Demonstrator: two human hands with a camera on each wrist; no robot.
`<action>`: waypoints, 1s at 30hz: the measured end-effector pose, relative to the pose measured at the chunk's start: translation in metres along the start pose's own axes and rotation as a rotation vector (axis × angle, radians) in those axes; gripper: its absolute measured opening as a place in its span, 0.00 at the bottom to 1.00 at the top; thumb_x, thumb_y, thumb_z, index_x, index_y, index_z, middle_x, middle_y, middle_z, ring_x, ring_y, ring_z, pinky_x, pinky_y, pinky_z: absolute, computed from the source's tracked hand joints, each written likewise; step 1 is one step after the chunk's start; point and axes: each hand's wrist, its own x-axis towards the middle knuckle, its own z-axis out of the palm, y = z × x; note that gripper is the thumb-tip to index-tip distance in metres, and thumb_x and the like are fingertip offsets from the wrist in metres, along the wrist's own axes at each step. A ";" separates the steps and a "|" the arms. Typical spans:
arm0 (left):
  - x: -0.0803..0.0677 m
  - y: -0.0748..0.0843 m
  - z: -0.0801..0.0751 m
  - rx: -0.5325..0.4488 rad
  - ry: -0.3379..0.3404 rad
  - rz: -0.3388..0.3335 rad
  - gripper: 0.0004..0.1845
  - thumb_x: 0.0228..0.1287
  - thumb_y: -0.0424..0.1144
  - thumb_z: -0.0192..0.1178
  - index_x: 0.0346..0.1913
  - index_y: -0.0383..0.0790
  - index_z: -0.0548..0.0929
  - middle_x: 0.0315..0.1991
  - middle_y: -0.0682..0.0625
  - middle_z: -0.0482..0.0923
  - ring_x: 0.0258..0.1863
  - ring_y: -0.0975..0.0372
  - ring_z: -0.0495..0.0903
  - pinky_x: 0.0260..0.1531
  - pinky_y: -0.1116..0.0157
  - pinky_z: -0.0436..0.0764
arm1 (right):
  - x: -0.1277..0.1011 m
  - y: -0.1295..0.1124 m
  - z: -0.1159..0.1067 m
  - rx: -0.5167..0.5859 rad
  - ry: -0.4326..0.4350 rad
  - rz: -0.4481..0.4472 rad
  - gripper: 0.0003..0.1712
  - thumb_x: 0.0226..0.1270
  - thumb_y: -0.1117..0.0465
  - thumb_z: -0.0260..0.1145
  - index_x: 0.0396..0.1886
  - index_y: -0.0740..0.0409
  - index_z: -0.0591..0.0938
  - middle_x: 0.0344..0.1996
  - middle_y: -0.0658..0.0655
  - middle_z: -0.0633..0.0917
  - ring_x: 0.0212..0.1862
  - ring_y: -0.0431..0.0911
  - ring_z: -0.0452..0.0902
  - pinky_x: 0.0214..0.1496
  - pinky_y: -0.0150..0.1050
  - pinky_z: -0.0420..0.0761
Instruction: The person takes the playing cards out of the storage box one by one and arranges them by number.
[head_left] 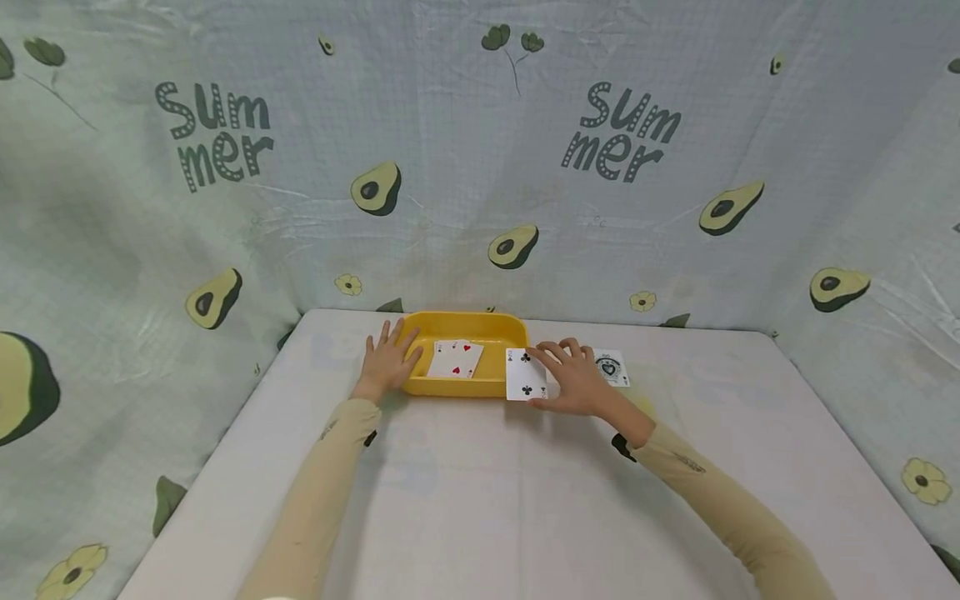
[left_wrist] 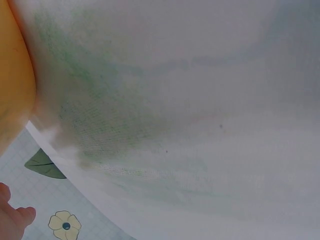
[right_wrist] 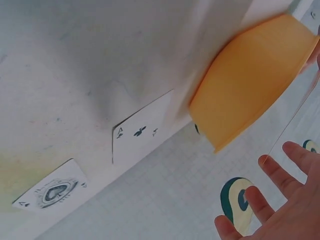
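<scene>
My right hand [head_left: 573, 382] pinches a playing card showing black clubs [head_left: 517, 379], face up, over the right end of the yellow tray [head_left: 480, 387]. In the right wrist view that card appears nearly edge-on as a thin line at the fingertips [right_wrist: 265, 159]. At the tray's left end, my left hand [head_left: 386, 362] has its fingers spread and touches the rim. Inside the tray lie overlapping red heart cards [head_left: 455, 360]. Only part of the left hand [left_wrist: 14, 217] enters the left wrist view, at the lower corner.
An ace of spades [head_left: 613, 368] lies face up on the table, partly behind my right hand. Beside it, the right wrist view shows a club card [right_wrist: 142, 127] near the table's far edge. A patterned cloth [head_left: 450, 275] hangs directly behind the table.
</scene>
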 end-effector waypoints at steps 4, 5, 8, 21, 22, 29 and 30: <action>0.001 -0.003 0.001 -0.043 -0.001 0.002 0.28 0.68 0.53 0.35 0.68 0.48 0.54 0.71 0.42 0.40 0.70 0.45 0.35 0.63 0.39 0.38 | -0.010 -0.002 -0.001 0.014 0.000 -0.011 0.48 0.44 0.32 0.62 0.66 0.41 0.60 0.61 0.51 0.66 0.57 0.54 0.57 0.55 0.56 0.62; 0.005 -0.008 0.008 -0.048 0.026 0.018 0.29 0.68 0.56 0.32 0.69 0.51 0.52 0.72 0.43 0.39 0.70 0.46 0.33 0.62 0.38 0.36 | -0.012 -0.003 -0.002 0.012 -0.003 -0.012 0.48 0.44 0.32 0.62 0.66 0.41 0.60 0.61 0.51 0.66 0.57 0.54 0.57 0.55 0.56 0.62; 0.006 -0.009 0.009 -0.056 0.017 0.020 0.29 0.68 0.58 0.30 0.69 0.53 0.51 0.72 0.45 0.37 0.70 0.47 0.31 0.62 0.39 0.35 | -0.021 -0.004 -0.001 0.000 -0.020 -0.009 0.48 0.44 0.31 0.62 0.66 0.40 0.59 0.61 0.51 0.67 0.57 0.54 0.58 0.56 0.57 0.62; -0.002 -0.001 0.000 0.009 0.025 0.017 0.27 0.68 0.51 0.36 0.68 0.46 0.56 0.71 0.40 0.44 0.70 0.44 0.39 0.62 0.39 0.43 | -0.051 0.003 0.008 -0.077 -0.024 -0.051 0.48 0.44 0.29 0.59 0.65 0.43 0.62 0.58 0.50 0.70 0.54 0.53 0.61 0.54 0.57 0.62; -0.002 -0.001 0.001 0.007 0.026 0.017 0.28 0.68 0.51 0.36 0.68 0.46 0.56 0.71 0.41 0.44 0.70 0.44 0.40 0.62 0.39 0.43 | -0.053 0.005 0.010 -0.083 -0.027 -0.053 0.48 0.44 0.29 0.59 0.65 0.43 0.61 0.58 0.50 0.70 0.54 0.53 0.61 0.54 0.57 0.62; -0.001 -0.002 0.002 -0.007 0.027 0.015 0.28 0.68 0.52 0.37 0.68 0.45 0.56 0.70 0.40 0.44 0.69 0.44 0.39 0.62 0.38 0.41 | -0.061 0.014 0.020 -0.123 0.001 -0.085 0.48 0.45 0.29 0.59 0.65 0.45 0.63 0.57 0.51 0.71 0.53 0.52 0.63 0.53 0.57 0.62; -0.001 -0.002 0.003 -0.006 0.024 0.014 0.28 0.68 0.52 0.37 0.68 0.45 0.56 0.71 0.40 0.43 0.70 0.44 0.39 0.62 0.38 0.41 | -0.062 0.015 0.021 -0.129 0.001 -0.085 0.48 0.45 0.29 0.58 0.64 0.45 0.63 0.57 0.51 0.71 0.53 0.52 0.63 0.53 0.57 0.62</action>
